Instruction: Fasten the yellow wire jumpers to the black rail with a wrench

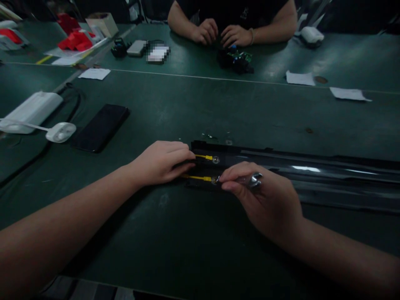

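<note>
A long glossy black panel (337, 168) lies across the green table, its left end between my hands. Two yellow wires with terminals show at that end: an upper yellow wire (203, 156) and a lower yellow wire (201, 178), each running to a small round metal fastener. My left hand (168, 161) is closed around the upper wire by the panel's end; its fingertips are partly hidden. In my right hand (265, 196) is a small metal wrench (255, 180), pinched between thumb and fingers. The wrench's far tip meets the fastener of the lower wire.
A black phone (101, 127), a white power bank-like block (34, 110) and a white plug (61, 131) with cables lie at left. Small bits (209, 136) sit behind the panel. Across the table, a person's hands (229, 35) rest near a black device with a circuit board (236, 58).
</note>
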Action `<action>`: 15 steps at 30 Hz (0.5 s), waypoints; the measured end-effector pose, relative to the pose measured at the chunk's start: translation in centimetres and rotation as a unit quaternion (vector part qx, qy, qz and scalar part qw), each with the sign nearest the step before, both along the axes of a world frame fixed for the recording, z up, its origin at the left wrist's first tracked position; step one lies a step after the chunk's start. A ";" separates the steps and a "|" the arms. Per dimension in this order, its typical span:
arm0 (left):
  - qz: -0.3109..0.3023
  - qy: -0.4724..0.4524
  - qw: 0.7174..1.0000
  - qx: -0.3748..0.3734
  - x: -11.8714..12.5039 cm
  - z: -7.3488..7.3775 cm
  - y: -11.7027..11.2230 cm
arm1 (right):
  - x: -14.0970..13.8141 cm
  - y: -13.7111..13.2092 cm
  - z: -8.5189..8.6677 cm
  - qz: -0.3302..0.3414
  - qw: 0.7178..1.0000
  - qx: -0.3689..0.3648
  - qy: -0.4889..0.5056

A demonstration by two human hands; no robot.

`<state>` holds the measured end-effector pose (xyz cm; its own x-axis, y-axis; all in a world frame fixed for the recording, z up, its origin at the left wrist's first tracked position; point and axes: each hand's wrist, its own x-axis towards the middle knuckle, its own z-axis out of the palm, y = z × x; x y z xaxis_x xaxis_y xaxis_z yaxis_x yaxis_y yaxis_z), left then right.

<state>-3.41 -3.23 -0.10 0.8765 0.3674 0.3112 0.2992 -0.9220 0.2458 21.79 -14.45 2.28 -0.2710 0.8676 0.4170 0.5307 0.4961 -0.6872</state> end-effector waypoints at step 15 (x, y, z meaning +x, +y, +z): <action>0.011 -0.026 1.000 -0.011 -0.1 -0.3 -0.3 | 0.2 -0.2 0.0 -0.008 0.999 -0.030 0.009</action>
<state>-3.54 -3.56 -0.41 0.8511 0.3938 0.3472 0.3063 -0.9096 0.2807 21.94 -14.67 2.31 -0.2504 0.8951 0.3689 0.5250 0.4457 -0.7251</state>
